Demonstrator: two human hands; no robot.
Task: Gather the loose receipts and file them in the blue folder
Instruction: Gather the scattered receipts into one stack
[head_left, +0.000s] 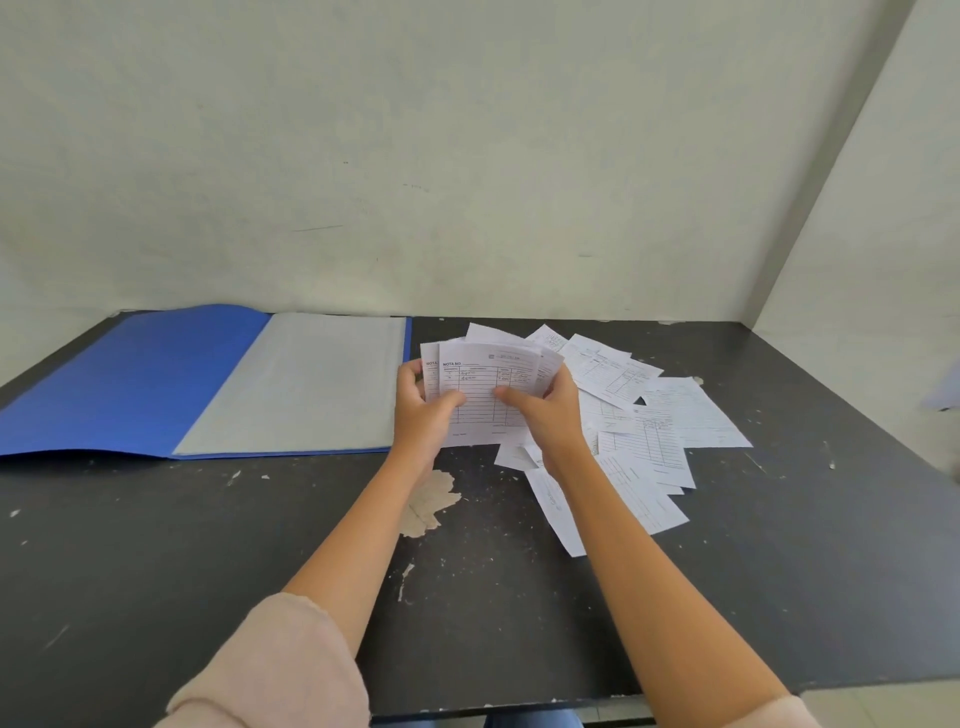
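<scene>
Holding a small stack of receipts (485, 395) upright above the black table (208, 545), I have both hands closed on it, printed side toward me. Left hand (423, 410): fingers curled around the stack's left edge, thumb (452, 400) pressed flat on the front sheet. Right hand (545, 415): fingers wrapped behind the right edge, thumb (511, 396) laid across the front sheet, pointing toward the left thumb. The two thumbs are near each other but apart. The top sheet reads "NOTA NO" above a ruled grid; the sheets behind it are fanned slightly, not squared.

Loose receipts (649, 426) lie overlapping in a scattered pile on the table, to the right of and partly beneath the held stack. None of them touches my fingers.

Blue folder (130, 384): lying open and flat on the table at far left, against the wall (467, 156), blue cover on the left, grey inner page (306, 379) on the right. Its right edge is just beside my left hand, not touching it
</scene>
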